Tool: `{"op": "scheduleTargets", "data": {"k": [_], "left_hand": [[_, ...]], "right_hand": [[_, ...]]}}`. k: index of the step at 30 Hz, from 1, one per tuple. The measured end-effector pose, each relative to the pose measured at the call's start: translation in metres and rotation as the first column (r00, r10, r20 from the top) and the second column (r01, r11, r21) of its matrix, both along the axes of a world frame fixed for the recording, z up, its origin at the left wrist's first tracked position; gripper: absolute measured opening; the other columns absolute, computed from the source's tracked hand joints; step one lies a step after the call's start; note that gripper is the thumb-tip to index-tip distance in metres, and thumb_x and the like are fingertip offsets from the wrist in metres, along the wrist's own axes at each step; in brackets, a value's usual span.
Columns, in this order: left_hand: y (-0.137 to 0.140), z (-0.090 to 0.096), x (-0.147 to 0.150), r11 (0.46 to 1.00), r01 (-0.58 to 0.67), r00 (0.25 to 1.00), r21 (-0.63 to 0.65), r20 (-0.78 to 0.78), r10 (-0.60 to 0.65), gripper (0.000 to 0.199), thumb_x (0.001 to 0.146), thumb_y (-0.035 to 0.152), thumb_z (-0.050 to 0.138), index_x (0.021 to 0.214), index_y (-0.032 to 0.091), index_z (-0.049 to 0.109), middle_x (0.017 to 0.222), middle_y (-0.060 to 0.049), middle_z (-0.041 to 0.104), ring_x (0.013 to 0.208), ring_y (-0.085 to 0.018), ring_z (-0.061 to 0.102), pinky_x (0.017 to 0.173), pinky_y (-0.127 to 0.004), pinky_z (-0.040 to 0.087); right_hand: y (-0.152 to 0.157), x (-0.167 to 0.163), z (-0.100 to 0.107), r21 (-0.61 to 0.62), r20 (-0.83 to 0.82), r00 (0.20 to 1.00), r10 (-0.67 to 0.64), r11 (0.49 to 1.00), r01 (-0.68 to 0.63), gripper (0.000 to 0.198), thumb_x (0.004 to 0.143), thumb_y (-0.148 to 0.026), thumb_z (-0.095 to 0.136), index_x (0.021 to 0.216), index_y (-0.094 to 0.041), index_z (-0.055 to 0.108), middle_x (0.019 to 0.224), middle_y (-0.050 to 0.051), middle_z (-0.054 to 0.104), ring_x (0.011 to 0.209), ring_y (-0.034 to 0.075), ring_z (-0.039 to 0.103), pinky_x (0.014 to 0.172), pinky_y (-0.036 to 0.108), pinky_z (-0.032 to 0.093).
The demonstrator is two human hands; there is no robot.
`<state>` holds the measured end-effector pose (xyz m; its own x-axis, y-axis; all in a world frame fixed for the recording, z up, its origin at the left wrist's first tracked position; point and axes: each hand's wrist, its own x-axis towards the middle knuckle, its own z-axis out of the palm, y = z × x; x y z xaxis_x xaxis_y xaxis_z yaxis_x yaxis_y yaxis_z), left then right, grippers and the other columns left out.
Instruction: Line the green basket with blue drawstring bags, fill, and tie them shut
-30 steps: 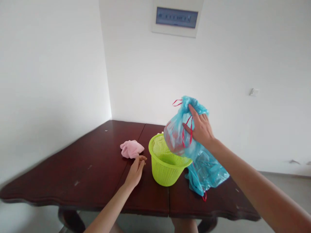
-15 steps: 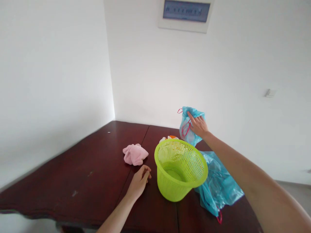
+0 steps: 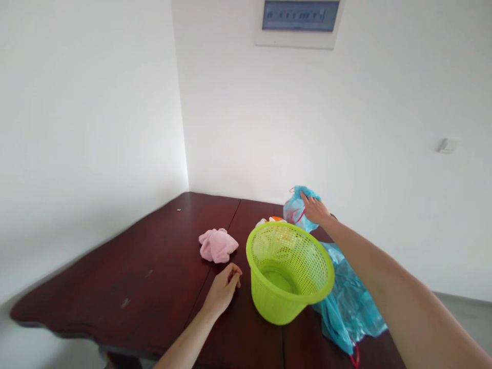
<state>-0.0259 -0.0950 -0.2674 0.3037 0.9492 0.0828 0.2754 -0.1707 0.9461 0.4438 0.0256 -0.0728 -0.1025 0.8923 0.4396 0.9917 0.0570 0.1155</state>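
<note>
At the back of the table, my right hand [image 3: 315, 210] grips the gathered top of a light blue plastic drawstring bag [image 3: 295, 211] with red cords. The bag looks filled, but its contents are hard to make out. My left hand [image 3: 225, 287] rests near the table's middle with its fingers curled in, nothing visible in them. Just right of it stands a lime-green plastic basket [image 3: 277, 307], upright, with no contents visible inside. Beyond my left hand lies a crumpled pink cloth [image 3: 218, 246].
A second blue plastic bag [image 3: 355, 302] with a red cord lies flattened right of the basket, partly under my right arm. Behind the basket, a white and orange item [image 3: 277, 219] is mostly hidden. The dark wooden table [image 3: 146, 271] meets white walls.
My right hand has lowered the filled blue bag toward the back of the table. My left hand stays curled beside the basket. The view has shifted slightly.
</note>
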Motion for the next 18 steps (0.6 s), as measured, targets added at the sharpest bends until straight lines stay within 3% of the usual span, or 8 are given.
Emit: {"op": "scheduleTargets", "data": {"k": [2,5,8,11,13,15,18], "left_hand": [[-0.001,0.002,0.0,1.0,-0.003,1.0,0.0,-0.003,0.003,0.029,0.111,0.051,0.054,0.108,0.026,0.068,0.085,0.0,0.073,0.081,-0.026,0.067,0.078,-0.035,0.044],[-0.003,0.005,0.001,1.0,-0.002,1.0,0.002,-0.02,0.002,0.029,0.111,0.051,0.054,0.108,0.027,0.068,0.085,0.0,0.074,0.081,-0.026,0.067,0.077,-0.035,0.043],[-0.004,0.008,0.0,1.0,0.01,0.999,0.02,-0.039,-0.009,0.028,0.111,0.049,0.053,0.108,0.026,0.068,0.086,0.0,0.074,0.084,-0.027,0.068,0.08,-0.036,0.044],[-0.004,0.007,0.0,0.999,0.01,0.999,0.042,-0.041,-0.008,0.027,0.111,0.047,0.053,0.108,0.025,0.069,0.085,0.0,0.075,0.086,-0.027,0.07,0.083,-0.037,0.045],[-0.003,0.005,-0.001,0.999,0.007,0.999,0.046,-0.039,-0.005,0.027,0.111,0.047,0.054,0.108,0.025,0.07,0.086,-0.001,0.075,0.085,-0.027,0.07,0.082,-0.037,0.045],[-0.002,0.002,-0.001,0.999,0.006,1.0,0.047,-0.028,-0.005,0.027,0.109,0.048,0.056,0.107,0.025,0.07,0.086,-0.001,0.076,0.083,-0.026,0.069,0.08,-0.036,0.045],[0.001,-0.001,-0.001,0.999,0.007,1.0,0.052,-0.011,-0.006,0.028,0.108,0.05,0.057,0.108,0.026,0.071,0.085,-0.001,0.075,0.082,-0.026,0.07,0.079,-0.035,0.047]], "right_hand": [[-0.013,-0.004,-0.016,-0.076,-0.025,1.0,0.018,0.997,-0.02,0.066,0.108,-0.014,0.052,0.173,0.0,0.054,0.15,0.033,0.075,0.127,0.035,0.08,0.113,0.044,0.056],[-0.036,-0.011,-0.036,-0.141,-0.072,0.995,0.065,0.987,-0.075,0.063,0.105,-0.018,0.064,0.167,-0.009,0.065,0.152,0.03,0.076,0.119,0.038,0.082,0.097,0.045,0.064],[-0.061,-0.017,-0.046,-0.159,-0.141,0.983,0.121,0.977,-0.143,0.063,0.108,-0.028,0.067,0.17,-0.018,0.065,0.143,0.023,0.082,0.113,0.038,0.084,0.092,0.046,0.066],[-0.087,-0.014,-0.051,-0.14,-0.228,0.96,0.161,0.97,-0.196,0.074,0.107,-0.031,0.07,0.18,-0.024,0.056,0.154,0.019,0.079,0.127,0.038,0.082,0.1,0.047,0.067],[-0.107,-0.006,-0.059,-0.092,-0.317,0.938,0.142,0.979,-0.18,0.08,0.107,-0.029,0.067,0.184,-0.024,0.047,0.163,0.02,0.074,0.13,0.036,0.081,0.105,0.048,0.067],[-0.132,0.005,-0.077,-0.039,-0.424,0.901,0.085,0.993,-0.112,0.077,0.108,-0.028,0.058,0.183,-0.02,0.043,0.159,0.022,0.075,0.123,0.034,0.082,0.105,0.05,0.068],[-0.185,0.02,-0.126,-0.02,-0.533,0.846,-0.026,1.0,0.018,0.067,0.111,-0.042,0.049,0.173,-0.018,0.054,0.15,0.026,0.078,0.128,0.038,0.082,0.108,0.059,0.069]]}}
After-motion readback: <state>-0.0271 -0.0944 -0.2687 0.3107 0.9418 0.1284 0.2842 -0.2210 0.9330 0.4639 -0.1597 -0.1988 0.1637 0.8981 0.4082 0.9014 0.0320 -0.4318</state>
